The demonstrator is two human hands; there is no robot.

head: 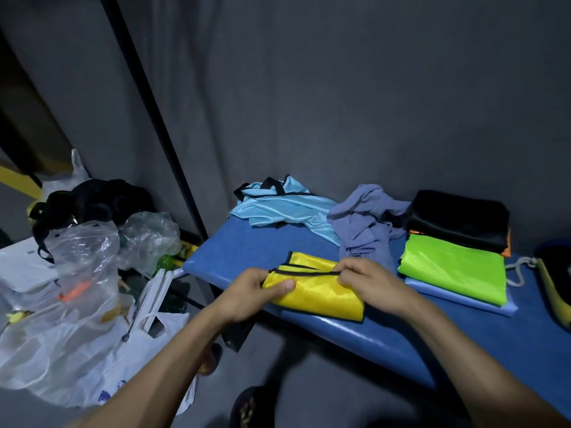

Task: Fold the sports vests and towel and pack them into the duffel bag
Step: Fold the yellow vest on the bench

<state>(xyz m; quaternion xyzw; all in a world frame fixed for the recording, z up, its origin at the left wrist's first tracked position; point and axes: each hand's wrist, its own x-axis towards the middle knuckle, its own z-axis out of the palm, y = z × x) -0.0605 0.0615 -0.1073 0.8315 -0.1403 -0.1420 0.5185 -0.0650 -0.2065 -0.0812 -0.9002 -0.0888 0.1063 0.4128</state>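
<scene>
I see my left hand (259, 291) and right hand (364, 281) both pinching the folded yellow vest (321, 296) (black-trimmed) at the bench's (247, 245) front edge; the grey towel (364, 223) lies crumpled near the back edge.

The room was dim and bluish, with dark vignetting in the corners. Wide-angle distortion bowed the edges. A soft sheen ran along the table's (349, 327) front edge; the forearms looked slightly blurred.
</scene>
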